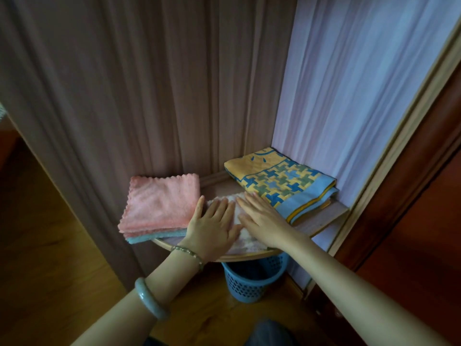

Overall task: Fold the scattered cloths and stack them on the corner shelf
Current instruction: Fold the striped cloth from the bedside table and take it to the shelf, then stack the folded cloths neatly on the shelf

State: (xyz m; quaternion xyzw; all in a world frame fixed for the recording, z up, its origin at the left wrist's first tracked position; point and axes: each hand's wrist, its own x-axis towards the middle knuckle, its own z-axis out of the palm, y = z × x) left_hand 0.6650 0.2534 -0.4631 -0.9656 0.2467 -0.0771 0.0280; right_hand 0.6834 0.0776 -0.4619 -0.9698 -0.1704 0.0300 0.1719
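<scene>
Two hands are laid flat on a white cloth (245, 239) at the middle of the corner shelf (321, 222). Left hand (212, 226): palm down, fingers (219, 208) extended and slightly spread, thumb out toward the pink cloth (161, 204). Right hand (262, 218): palm down, fingers (247, 202) extended and held close together, tips near the cloth's far edge. The white cloth is seen between and under both hands, its near edge reaching the shelf's rounded front rim. Nothing is pinched; the cloth is only pressed.

The pink cloth is folded and set at the shelf's left, on top of a blue cloth (139, 238) whose edge shows beneath. A yellow-and-blue patterned cloth (282, 182) is folded at the right, against the curtain (349, 96). A blue basket (252, 280) is seen on the floor below the shelf. Two bracelets (149, 299) are worn on the left forearm.
</scene>
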